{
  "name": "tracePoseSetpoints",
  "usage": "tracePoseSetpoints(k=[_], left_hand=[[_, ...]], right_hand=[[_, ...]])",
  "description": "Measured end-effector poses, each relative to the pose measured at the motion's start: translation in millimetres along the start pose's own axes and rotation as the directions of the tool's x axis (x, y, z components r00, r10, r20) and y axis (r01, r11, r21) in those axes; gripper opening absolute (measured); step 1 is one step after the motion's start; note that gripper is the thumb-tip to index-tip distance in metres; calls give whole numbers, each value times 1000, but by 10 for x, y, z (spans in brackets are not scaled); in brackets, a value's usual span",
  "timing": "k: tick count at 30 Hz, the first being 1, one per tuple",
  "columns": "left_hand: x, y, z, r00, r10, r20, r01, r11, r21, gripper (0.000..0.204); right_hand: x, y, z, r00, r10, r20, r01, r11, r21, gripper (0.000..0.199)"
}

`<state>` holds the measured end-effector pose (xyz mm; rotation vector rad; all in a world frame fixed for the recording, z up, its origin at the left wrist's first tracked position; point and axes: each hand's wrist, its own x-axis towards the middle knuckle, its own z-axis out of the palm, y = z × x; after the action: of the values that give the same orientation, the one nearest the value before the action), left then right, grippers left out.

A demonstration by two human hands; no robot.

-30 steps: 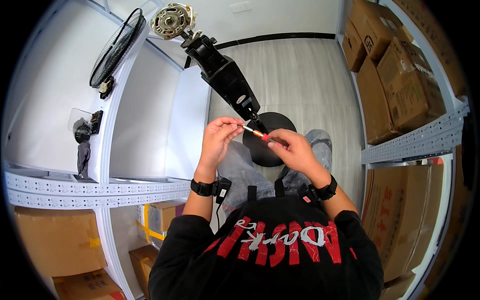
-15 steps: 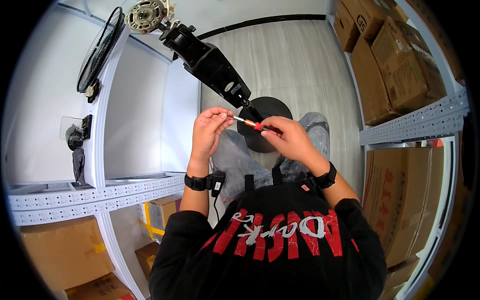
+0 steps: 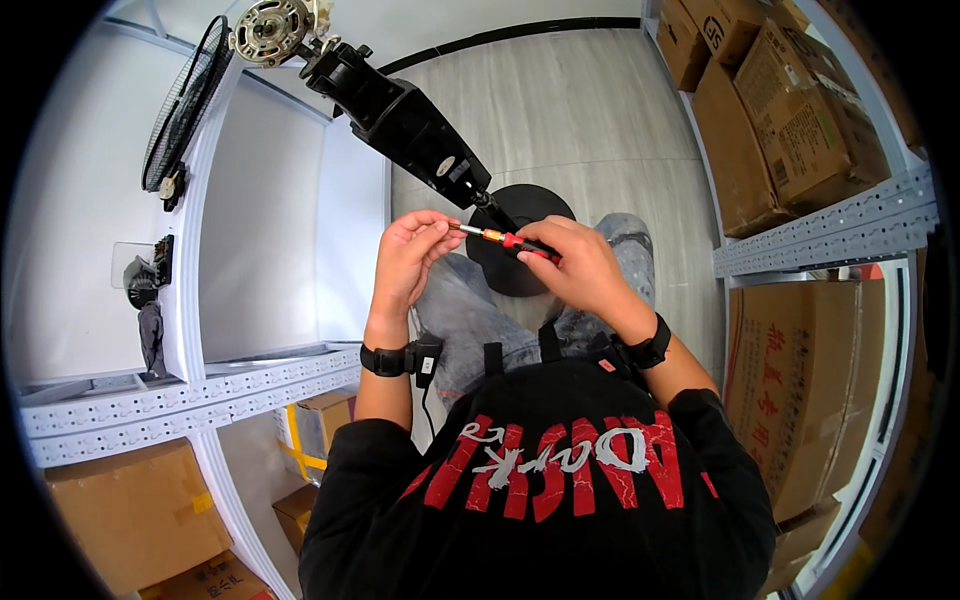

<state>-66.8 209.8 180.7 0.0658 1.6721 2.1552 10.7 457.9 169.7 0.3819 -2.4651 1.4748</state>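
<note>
A screwdriver point(image 3: 493, 236) with a red and black handle lies almost level between my two hands, over my lap. My right hand point(image 3: 582, 268) is closed around its handle. At the other end, the fingertips of my left hand point(image 3: 408, 258) pinch the metal tip; whether a separate bit sits there is too small to tell. Just beyond my hands stands a black fan stand point(image 3: 420, 135), leaning up to the left in the view, with a bare motor point(image 3: 270, 32) at its top. Its round black base point(image 3: 545, 203) rests on the floor, partly hidden by my hands and the screwdriver.
On the left shelf are a black fan grille point(image 3: 187, 105), a small part with a clear plate point(image 3: 138, 270) and a dark cloth-like piece point(image 3: 151, 338). Cardboard boxes point(image 3: 810, 125) fill the right rack point(image 3: 820, 222). More boxes point(image 3: 135, 510) sit under the left shelf.
The view has shifted slightly, so the surroundings sit a little further left. My right fingers have shifted on the screwdriver handle; my left hand still pinches the tip.
</note>
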Motion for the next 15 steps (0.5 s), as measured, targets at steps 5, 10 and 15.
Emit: tracePoseSetpoints(k=[5,10,15], left_hand=[[-17,-47,-11,999,-32,39,32,999,-12,11],[-28,-187,43,998,70,6,-69,994,-82,13],[11,-135,-34,995,63,73,-55,992,-117,14]], right_hand=[[-49,6,49,1000,3,-12,-3,1000,13,21],[-51,54,89,975,186,123,-205,964,170,23],[-22,63,128,960,231,158,-264,935,238,24]])
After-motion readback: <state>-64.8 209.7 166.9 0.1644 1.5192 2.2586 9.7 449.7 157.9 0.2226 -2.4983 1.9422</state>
